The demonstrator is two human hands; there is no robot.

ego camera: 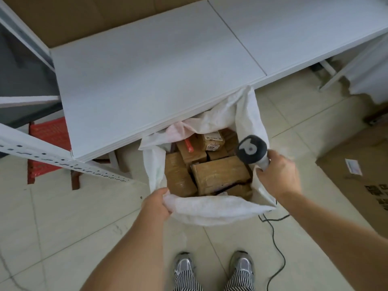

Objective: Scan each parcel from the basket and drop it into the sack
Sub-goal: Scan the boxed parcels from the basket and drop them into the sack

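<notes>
A: We see the brown taped cardboard parcels (218, 175) already lying in the white woven plastic sack (210, 208), which stands open on the tiled floor just under the front edge of the white bench (147, 76).

B: Our left hand (156, 204) grips the sack's near rim, fingers curled into the fabric. Our right hand (277, 177) is wrapped round the handle of the grey handheld scanner (251, 151), right at the sack's right-hand rim.

A: If we let that rim go, we judge the mouth could slump shut and the next parcel would catch on the cloth.

B: The scanner's black cable (275, 246) trails over the floor near our grey trainers (241, 265). One step back and we could snag it and jerk the scanner.

A: The red plastic mesh basket (49, 141) sits off to the left, half hidden behind the white perforated shelf rail (63, 160). We cannot tell whether any parcels remain in it.

B: Reaching there while holding the sack could drag it over.
</notes>
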